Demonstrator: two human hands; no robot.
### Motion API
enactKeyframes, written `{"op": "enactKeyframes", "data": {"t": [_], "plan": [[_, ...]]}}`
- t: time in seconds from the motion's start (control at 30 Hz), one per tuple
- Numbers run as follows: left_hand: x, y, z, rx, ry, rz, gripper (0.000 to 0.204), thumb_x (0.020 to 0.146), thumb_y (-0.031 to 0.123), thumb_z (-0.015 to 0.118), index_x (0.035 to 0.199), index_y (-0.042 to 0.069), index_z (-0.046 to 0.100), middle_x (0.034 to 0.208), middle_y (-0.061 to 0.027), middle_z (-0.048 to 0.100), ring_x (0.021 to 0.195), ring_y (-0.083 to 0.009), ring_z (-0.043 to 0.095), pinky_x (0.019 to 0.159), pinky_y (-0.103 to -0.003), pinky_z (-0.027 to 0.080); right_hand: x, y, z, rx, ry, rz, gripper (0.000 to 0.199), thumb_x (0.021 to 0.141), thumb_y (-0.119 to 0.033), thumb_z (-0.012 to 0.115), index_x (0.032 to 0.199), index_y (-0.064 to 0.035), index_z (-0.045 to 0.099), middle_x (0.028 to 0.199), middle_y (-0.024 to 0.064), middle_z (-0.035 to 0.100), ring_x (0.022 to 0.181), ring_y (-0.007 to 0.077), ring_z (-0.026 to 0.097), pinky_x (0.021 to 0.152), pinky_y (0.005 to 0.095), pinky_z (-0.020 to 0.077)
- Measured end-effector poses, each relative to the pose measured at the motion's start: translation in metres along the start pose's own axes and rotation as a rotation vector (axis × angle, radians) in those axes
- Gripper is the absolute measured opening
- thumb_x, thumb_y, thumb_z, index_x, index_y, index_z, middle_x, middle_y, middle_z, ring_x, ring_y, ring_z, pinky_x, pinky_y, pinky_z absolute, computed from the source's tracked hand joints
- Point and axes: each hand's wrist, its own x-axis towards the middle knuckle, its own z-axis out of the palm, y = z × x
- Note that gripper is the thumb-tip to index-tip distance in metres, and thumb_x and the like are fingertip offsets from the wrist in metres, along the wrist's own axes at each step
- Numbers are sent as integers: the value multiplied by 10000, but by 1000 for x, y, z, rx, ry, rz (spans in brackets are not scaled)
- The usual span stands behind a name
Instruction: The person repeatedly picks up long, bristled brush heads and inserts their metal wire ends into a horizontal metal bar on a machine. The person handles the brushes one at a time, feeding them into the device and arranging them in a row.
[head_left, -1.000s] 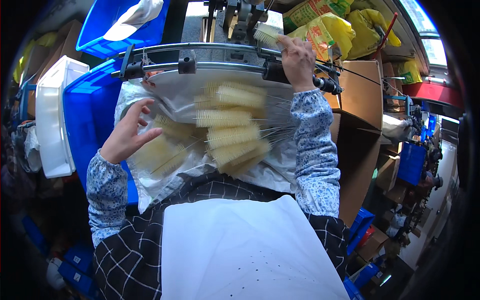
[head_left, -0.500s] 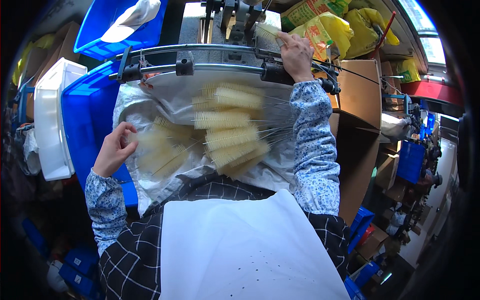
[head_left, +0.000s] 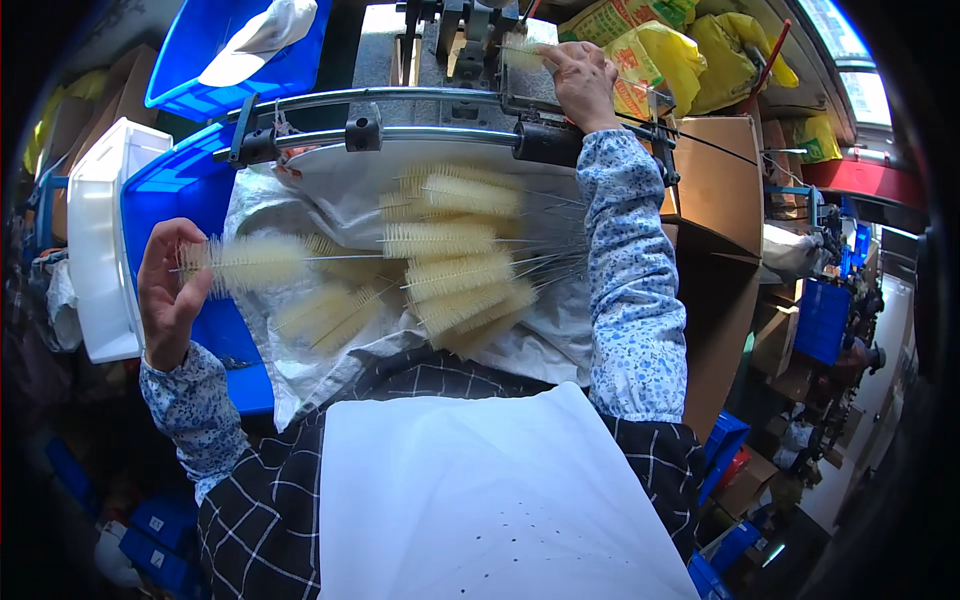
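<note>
My left hand (head_left: 168,300) pinches the bristle end of a cream-coloured wire brush (head_left: 258,262) between thumb and fingers. Its thin wire stem points right, toward a heap of similar brushes (head_left: 450,240) lying on a white sheet (head_left: 555,345). Two or so more brushes (head_left: 335,312) lie apart, left of the heap. At the far side, my right hand (head_left: 585,85) is closed on another pale brush (head_left: 522,52), held beside the metal machine (head_left: 470,65). The fingers partly cover that brush's stem.
Two steel rods (head_left: 430,136) cross between me and the machine. Blue bins (head_left: 165,240) and a white tub (head_left: 105,250) stand at left; a cap lies in the far bin. An open cardboard box (head_left: 715,180) and yellow bags (head_left: 655,65) are at right.
My left hand has moved left and now grips a brush drawn out leftward from the others. My right hand has shifted slightly left and away from me, still with its brush.
</note>
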Motion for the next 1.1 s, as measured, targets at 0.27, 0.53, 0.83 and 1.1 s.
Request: {"op": "enactKeyframes", "data": {"t": [0.27,0.53,0.83,1.1], "plan": [[-2,-9,-11,26,50,68,343,699,130,523,1026,44,462,962,-45,443,832,-110,419,755,-237,325,-18,21,-11,-126,104,70,346,804,-218,531,1150,-229,533,1138,14,516,1089,236,432,913,478,268],[3,-16,-9,-11,140,136,362,695,140,522,1037,32,470,961,-54,440,839,-114,416,771,-238,325,-51,28,-34,52,24,427,458,742,-310,591,1156,-127,525,1059,60,570,1028,275,463,875,444,312],[-5,1,-39,-108,297,249,391,709,146,498,1076,26,436,993,-83,409,940,-165,423,853,-271,341,-34,-1,-22,225,70,416,374,747,-244,569,1097,-109,575,1034,84,584,946,256,552,824,446,355],[-22,-2,-76,-447,347,267,389,746,165,505,1104,38,423,1048,-79,387,975,-179,440,877,-306,365,-23,-21,-18,191,104,370,356,739,-214,557,1070,-86,581,1020,92,582,949,249,549,796,428,338]]}}
